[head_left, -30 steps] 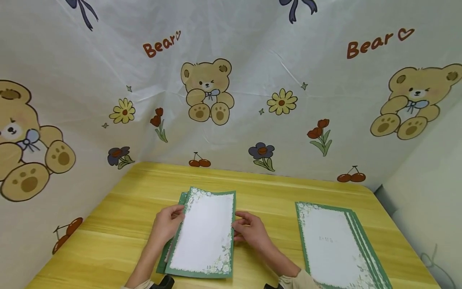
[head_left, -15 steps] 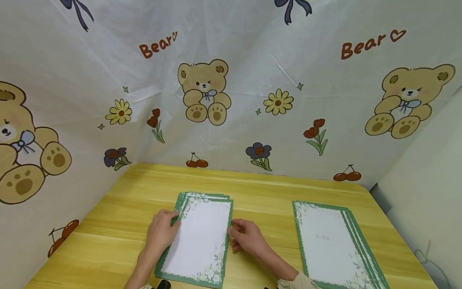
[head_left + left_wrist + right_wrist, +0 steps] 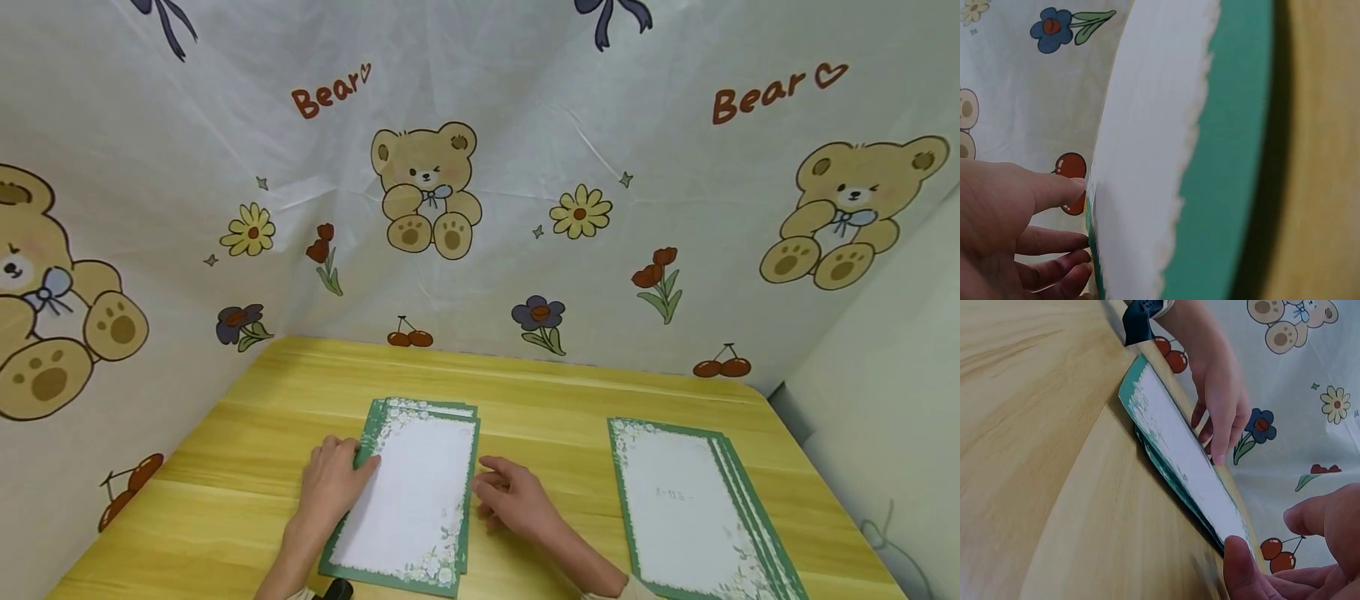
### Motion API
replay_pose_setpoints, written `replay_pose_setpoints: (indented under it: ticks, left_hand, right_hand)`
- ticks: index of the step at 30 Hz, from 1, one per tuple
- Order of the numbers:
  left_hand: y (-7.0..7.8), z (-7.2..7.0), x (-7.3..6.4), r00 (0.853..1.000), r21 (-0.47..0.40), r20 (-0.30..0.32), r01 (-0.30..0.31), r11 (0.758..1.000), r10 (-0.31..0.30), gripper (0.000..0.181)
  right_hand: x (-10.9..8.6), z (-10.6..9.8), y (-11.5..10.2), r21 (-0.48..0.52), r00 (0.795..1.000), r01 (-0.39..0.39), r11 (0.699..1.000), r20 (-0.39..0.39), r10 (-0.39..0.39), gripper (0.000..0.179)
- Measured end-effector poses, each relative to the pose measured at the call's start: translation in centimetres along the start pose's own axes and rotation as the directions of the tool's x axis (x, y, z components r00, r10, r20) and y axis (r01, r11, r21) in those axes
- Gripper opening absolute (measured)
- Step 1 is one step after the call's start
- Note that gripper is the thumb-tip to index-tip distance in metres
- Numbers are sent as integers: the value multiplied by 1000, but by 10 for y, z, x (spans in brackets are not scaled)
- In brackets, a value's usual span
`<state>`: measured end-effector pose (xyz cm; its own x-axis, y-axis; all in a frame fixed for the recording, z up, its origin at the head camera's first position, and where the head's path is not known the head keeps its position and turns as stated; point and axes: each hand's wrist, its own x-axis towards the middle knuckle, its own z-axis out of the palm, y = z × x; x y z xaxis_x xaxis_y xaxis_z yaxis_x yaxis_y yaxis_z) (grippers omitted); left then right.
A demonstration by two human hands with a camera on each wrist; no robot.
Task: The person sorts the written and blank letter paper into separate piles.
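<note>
A stack of green-bordered sheets of paper (image 3: 408,500) with white middles and floral corners lies on the table; its top sheet sits slightly askew over those below. My left hand (image 3: 330,483) rests at the left edge of this stack, thumb on the top sheet and fingers along its side. In the left wrist view, the thumb and fingertips of the left hand (image 3: 1029,231) touch the edge with fairly straight fingers. My right hand (image 3: 517,500) is just off the stack's right edge, fingers loosely bent. In the right wrist view, the right hand's thumb and fingers are spread apart, holding nothing.
To the right lies another fanned pile of similar green-bordered sheets (image 3: 690,508), faint marks on its top one. The yellow wood-grain table (image 3: 547,408) ends at a bear-patterned cloth (image 3: 502,275). A thin cable (image 3: 892,533) hangs beyond the right edge.
The raised top sheet has come down and toward me onto the stack, uncovering the sheets behind it. My right hand has released its edge; my left thumb now lies over the top sheet.
</note>
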<state>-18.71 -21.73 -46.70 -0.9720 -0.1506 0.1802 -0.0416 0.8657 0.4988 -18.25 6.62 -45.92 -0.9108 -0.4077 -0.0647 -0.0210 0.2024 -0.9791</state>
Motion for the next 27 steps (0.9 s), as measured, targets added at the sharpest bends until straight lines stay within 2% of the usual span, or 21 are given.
replay_pose_setpoints:
  ticks: [10, 21, 27]
  left_hand:
    - [1, 2, -3, 1000, -37, -20, -5, 999, 4, 39]
    - [2, 0, -3, 999, -97, 43, 19, 995, -15, 46]
    - [5, -5, -3, 999, -136, 38, 8, 991, -3, 40]
  right_hand:
    - [1, 9, -4, 47, 1000, -15, 999, 13, 15, 59]
    - [1, 11, -3, 119, 999, -41, 992, 31, 37, 60]
    - [2, 12, -3, 134, 999, -45, 990, 33, 41, 58]
